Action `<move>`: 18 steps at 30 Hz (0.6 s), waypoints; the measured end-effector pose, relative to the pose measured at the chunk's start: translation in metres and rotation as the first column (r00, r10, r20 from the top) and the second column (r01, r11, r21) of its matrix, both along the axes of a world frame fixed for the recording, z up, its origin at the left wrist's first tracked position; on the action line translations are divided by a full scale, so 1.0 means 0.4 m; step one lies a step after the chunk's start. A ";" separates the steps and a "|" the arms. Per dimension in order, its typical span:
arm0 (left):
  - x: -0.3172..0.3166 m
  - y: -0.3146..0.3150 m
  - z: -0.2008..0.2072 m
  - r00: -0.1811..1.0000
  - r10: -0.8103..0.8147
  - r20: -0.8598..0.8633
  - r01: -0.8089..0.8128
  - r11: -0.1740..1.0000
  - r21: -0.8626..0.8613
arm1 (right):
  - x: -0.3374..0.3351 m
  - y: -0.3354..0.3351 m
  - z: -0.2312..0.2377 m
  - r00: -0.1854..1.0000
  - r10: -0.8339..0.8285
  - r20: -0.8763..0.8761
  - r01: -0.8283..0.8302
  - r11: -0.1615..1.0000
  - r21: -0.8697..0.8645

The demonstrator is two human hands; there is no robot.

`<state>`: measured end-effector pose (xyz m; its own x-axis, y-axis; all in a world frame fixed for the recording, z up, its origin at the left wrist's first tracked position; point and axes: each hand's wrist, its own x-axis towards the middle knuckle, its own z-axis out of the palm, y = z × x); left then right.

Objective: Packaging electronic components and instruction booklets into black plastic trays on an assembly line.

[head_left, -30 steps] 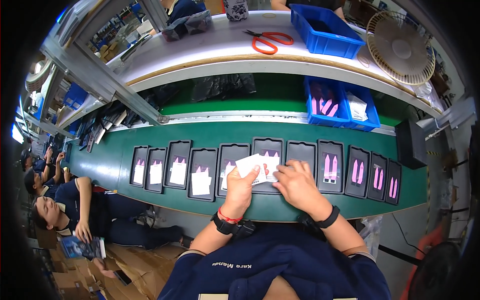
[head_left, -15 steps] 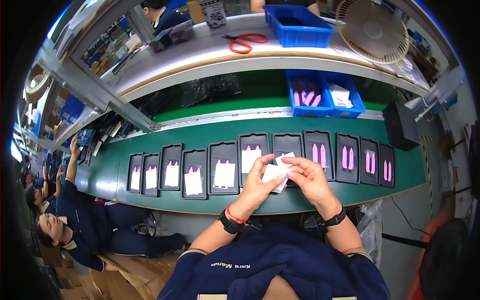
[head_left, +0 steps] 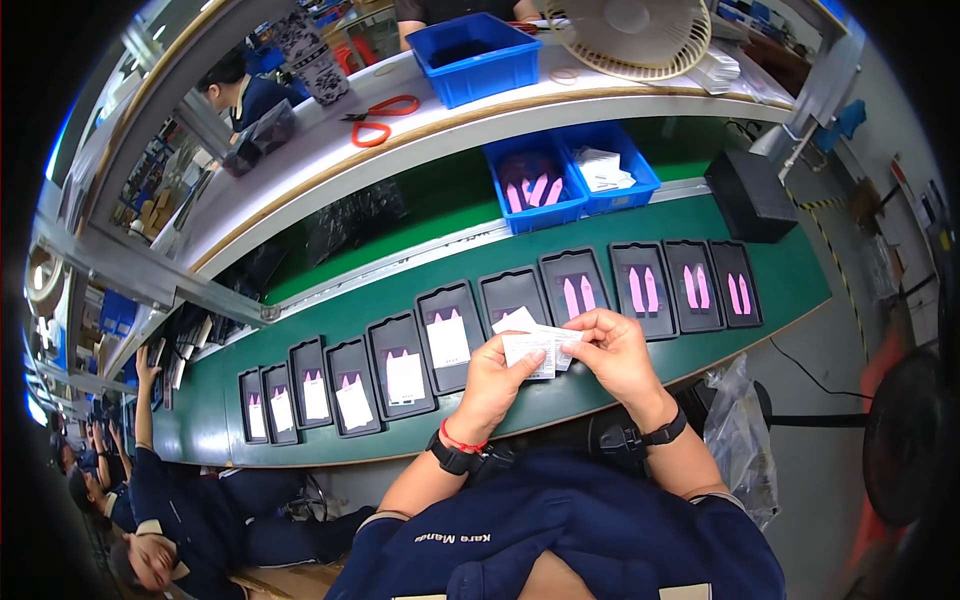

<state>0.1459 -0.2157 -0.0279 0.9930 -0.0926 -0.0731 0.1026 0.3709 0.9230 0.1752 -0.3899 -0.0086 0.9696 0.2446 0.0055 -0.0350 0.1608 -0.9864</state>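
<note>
Between my hands, over the front of the bench, is a small fan of white printed cards. My left hand pinches them from the left with its thumb on top. From the other side my right hand grips their right edges between thumb and fingers. Just beyond the cards lies a black tray, with another white card partly showing in it. Left of my hands, several trays each carry a white card over pink pointed strips. To the right, further trays hold pairs of pink strips without a card on top.
Behind the trays, one blue bin holds pink strips and another white cards. A black box stands at the right end. Red-handled scissors, a blue crate and a fan are on the upper shelf. Co-workers sit left.
The view has turned, so the bench slants and its things sit further left. The cards between my hands are now spread flatter and fanned, with their printed faces showing.
</note>
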 end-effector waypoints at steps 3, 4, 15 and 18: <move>0.012 -0.008 -0.007 1.000 -0.012 -0.001 0.012 1.000 0.007 | 0.011 -0.019 -0.002 0.997 -0.023 0.073 0.030 0.994 -0.101; 0.017 -0.008 -0.013 1.000 -0.021 0.007 0.021 1.000 0.021 | 0.017 -0.024 0.000 0.997 -0.033 0.074 0.041 0.993 -0.113; 0.089 -0.020 -0.003 0.996 0.013 -0.088 -0.024 0.992 -0.124 | 0.108 -0.052 -0.028 0.649 0.003 0.761 0.633 0.554 -0.541; 0.098 -0.044 0.004 0.998 -0.041 -0.038 0.038 0.995 -0.089 | 0.079 -0.045 -0.040 0.993 -0.052 0.107 0.061 0.995 -0.078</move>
